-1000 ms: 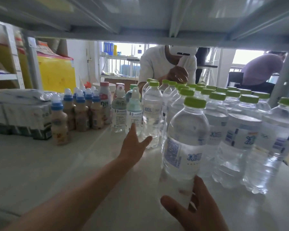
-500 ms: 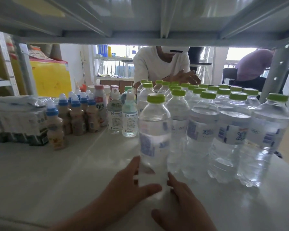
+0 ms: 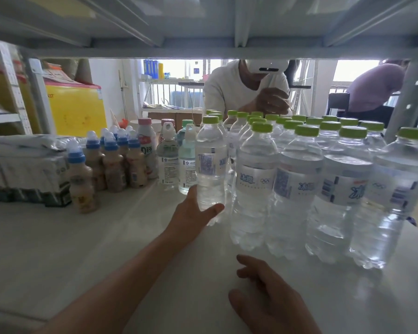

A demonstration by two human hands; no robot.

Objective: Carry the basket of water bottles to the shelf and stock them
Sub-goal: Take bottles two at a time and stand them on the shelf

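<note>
Bottle stands upright on the shelf, far left of the green-capped rows; left hand grips its base, thumb curled across. Right hand, nearer, rests loose and holds nothing.

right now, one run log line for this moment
stage: stocking | left hand: holds water bottle on shelf | right hand: open, empty
</note>
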